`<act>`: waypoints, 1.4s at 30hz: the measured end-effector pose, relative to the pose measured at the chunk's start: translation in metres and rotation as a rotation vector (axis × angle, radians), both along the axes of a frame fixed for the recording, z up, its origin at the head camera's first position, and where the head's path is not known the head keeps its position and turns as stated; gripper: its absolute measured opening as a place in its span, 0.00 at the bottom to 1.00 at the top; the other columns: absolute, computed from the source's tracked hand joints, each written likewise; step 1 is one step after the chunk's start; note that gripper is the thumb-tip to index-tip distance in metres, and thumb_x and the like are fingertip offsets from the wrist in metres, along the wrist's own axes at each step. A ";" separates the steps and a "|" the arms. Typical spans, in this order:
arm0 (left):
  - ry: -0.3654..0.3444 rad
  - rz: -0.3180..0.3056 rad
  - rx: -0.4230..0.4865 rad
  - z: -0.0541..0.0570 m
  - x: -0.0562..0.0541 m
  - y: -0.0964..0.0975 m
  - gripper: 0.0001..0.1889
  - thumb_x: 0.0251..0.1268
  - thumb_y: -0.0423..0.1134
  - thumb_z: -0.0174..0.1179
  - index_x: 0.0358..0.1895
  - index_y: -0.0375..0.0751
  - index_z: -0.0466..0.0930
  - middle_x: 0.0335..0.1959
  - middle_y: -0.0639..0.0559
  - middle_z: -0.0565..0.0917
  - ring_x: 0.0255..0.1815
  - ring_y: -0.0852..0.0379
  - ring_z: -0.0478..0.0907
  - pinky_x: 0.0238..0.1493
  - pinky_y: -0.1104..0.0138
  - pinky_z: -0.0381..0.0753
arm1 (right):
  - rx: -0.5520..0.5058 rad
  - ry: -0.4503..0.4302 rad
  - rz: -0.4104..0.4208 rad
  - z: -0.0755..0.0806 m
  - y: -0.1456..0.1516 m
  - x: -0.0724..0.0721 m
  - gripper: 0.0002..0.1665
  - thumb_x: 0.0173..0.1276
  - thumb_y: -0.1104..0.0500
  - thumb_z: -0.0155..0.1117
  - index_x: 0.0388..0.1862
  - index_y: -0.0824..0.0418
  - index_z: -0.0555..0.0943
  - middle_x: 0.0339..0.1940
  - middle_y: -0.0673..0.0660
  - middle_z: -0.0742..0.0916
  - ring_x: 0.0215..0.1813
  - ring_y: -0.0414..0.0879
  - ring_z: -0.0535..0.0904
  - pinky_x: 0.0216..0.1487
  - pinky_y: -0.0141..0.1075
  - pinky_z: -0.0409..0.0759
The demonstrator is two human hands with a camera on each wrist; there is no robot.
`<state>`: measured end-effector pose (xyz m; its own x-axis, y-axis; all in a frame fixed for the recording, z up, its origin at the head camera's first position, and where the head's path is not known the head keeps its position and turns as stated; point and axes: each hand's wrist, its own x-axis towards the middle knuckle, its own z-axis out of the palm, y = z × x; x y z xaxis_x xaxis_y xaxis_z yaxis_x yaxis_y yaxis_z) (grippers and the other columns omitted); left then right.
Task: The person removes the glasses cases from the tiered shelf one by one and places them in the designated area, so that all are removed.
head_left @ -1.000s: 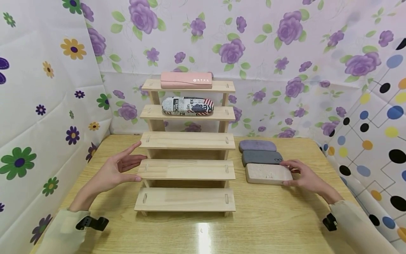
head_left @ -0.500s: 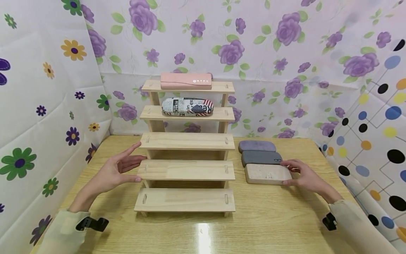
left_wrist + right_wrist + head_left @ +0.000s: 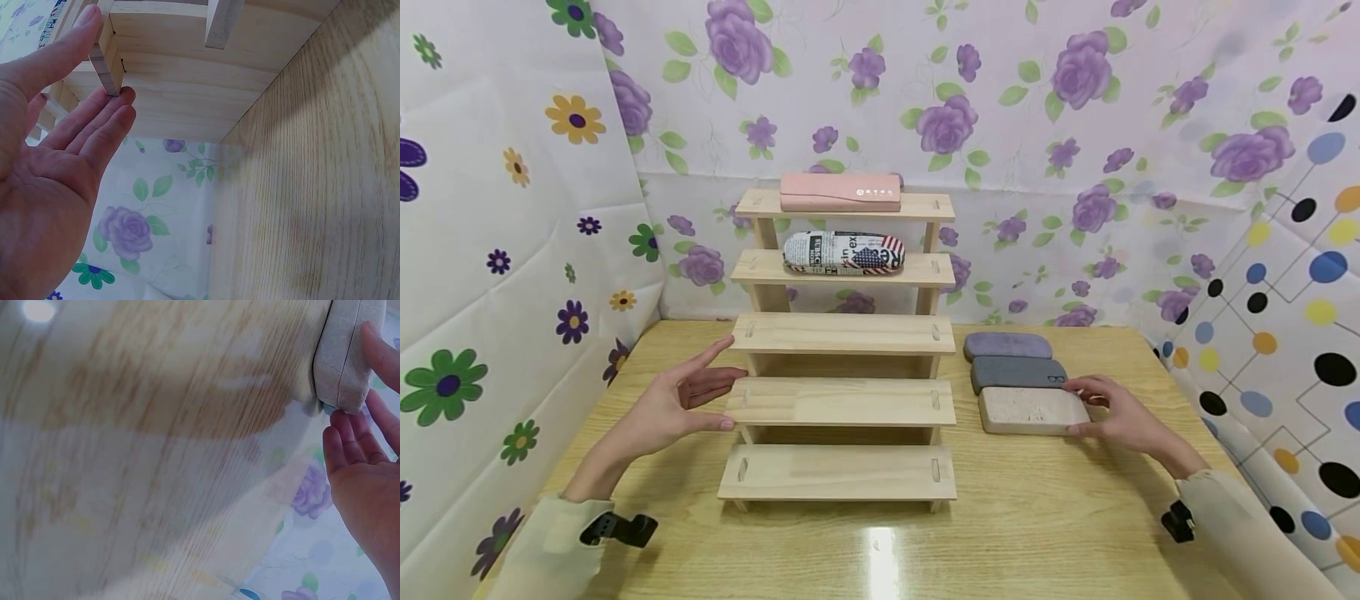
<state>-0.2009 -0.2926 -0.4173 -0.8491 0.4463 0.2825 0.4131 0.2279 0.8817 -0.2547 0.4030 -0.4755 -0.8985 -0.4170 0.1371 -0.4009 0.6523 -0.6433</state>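
A five-tier wooden step shelf (image 3: 842,333) stands mid-table. My left hand (image 3: 662,408) is at its left side, fingers fairly straight, with fingertips touching or very near the ends of the middle boards. In the left wrist view, the thumb and fingers (image 3: 103,134) lie on either side of a board end. To the right, a beige glasses case (image 3: 1033,410) lies flat on the table. My right hand (image 3: 1127,421) pinches its right end between thumb and fingers, as the right wrist view also shows on the case (image 3: 347,356).
Behind the beige case lie a grey glasses case (image 3: 1015,372) and a purple one (image 3: 1007,344). The top tier carries a pink glasses case (image 3: 838,193); below it rests a newsprint-patterned case (image 3: 842,252). Patterned cloth (image 3: 1030,250) walls three sides of the table (image 3: 1037,517).
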 end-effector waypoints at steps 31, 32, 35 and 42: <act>-0.004 0.000 -0.004 -0.001 -0.001 -0.001 0.58 0.57 0.21 0.76 0.87 0.50 0.51 0.71 0.26 0.74 0.70 0.57 0.76 0.69 0.65 0.78 | 0.005 0.003 0.011 0.001 0.001 -0.001 0.39 0.61 0.58 0.84 0.69 0.67 0.79 0.66 0.67 0.79 0.61 0.60 0.76 0.64 0.55 0.81; -0.005 -0.001 -0.003 -0.001 -0.001 -0.001 0.58 0.57 0.21 0.76 0.87 0.50 0.51 0.71 0.26 0.74 0.70 0.56 0.76 0.69 0.65 0.78 | 0.004 0.002 0.011 0.001 0.001 -0.001 0.39 0.61 0.58 0.84 0.69 0.67 0.79 0.66 0.67 0.79 0.61 0.60 0.76 0.64 0.54 0.81; -0.006 -0.002 0.002 -0.001 -0.002 -0.001 0.58 0.56 0.21 0.76 0.87 0.50 0.51 0.70 0.25 0.73 0.70 0.54 0.76 0.69 0.65 0.78 | 0.002 0.002 0.011 0.001 0.001 -0.001 0.39 0.62 0.58 0.84 0.69 0.67 0.78 0.67 0.67 0.78 0.62 0.60 0.75 0.64 0.54 0.81; -0.003 -0.004 0.003 0.000 -0.001 0.000 0.58 0.56 0.21 0.76 0.87 0.49 0.51 0.70 0.23 0.72 0.71 0.52 0.76 0.69 0.66 0.78 | 0.006 -0.002 0.004 -0.001 0.002 -0.002 0.39 0.61 0.58 0.84 0.69 0.66 0.79 0.67 0.66 0.78 0.61 0.59 0.75 0.64 0.62 0.79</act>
